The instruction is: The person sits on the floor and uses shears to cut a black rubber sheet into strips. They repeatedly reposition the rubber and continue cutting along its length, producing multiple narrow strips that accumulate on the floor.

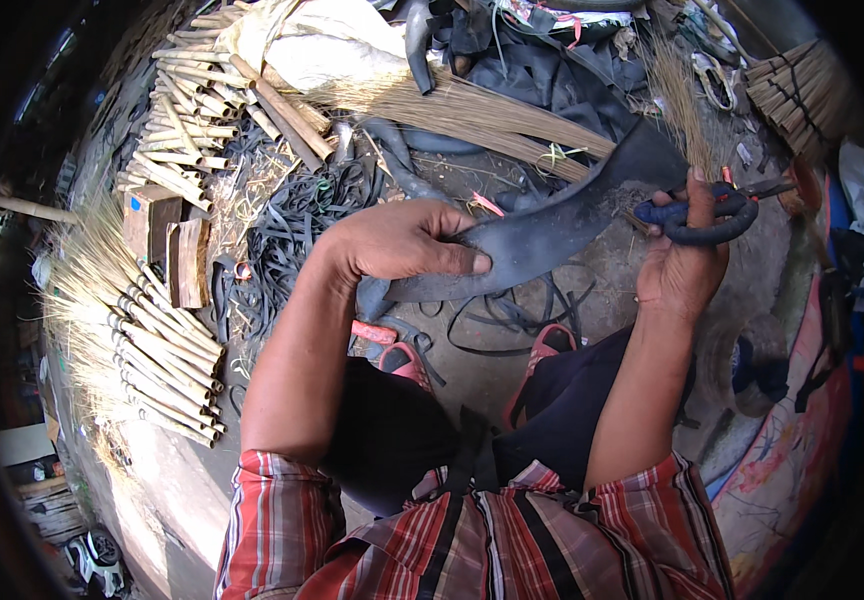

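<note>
In front of me a wide dark rubber sheet [542, 235], like a cut-open inner tube, stretches from lower left to upper right. My left hand [407, 240] pinches its near left end between thumb and fingers. My right hand [687, 245] grips a pair of scissors [717, 225] with dark wrapped handles; the blades point right, away from the sheet. The sheet's far end rises just left of the right hand's fingers, and whether they touch it I cannot tell. Below the sheet, thin black rubber strips [492, 350] lie looped on the floor between my feet.
A tangled heap of black rubber strips [302, 225] lies left of the sheet. Bundled brooms with pale handles [167, 360] and stacked bamboo tubes [192, 110] fill the left. Long straw bundles [472, 110] and rubber scraps [542, 75] lie ahead. Wooden blocks [187, 265] stand beside the heap.
</note>
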The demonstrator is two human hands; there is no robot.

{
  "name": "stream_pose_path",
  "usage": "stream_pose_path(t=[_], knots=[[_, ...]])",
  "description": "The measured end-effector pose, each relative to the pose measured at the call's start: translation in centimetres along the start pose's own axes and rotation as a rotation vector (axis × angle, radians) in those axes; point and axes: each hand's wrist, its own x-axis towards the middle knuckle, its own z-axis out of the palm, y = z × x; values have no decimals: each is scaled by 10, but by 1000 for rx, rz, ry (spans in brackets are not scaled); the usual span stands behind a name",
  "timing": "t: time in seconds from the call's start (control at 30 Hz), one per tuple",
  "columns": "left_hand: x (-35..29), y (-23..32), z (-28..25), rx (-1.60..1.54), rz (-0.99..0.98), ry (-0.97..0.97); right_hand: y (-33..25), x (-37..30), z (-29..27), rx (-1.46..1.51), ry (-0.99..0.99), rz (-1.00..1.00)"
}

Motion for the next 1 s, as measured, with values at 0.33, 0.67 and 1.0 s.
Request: stream_pose_path(t=[0.33, 0.67, 1.0], knots=[[-5, 17, -6, -766, 336, 696, 23, -58, 15, -312, -604, 356], [-25, 7, -28, -789, 335, 917, 54, -86, 14, -506, -1025, 395], [-17, -1, -31, -654, 479, 828, 67, -87, 10, -545, -1155, 358]])
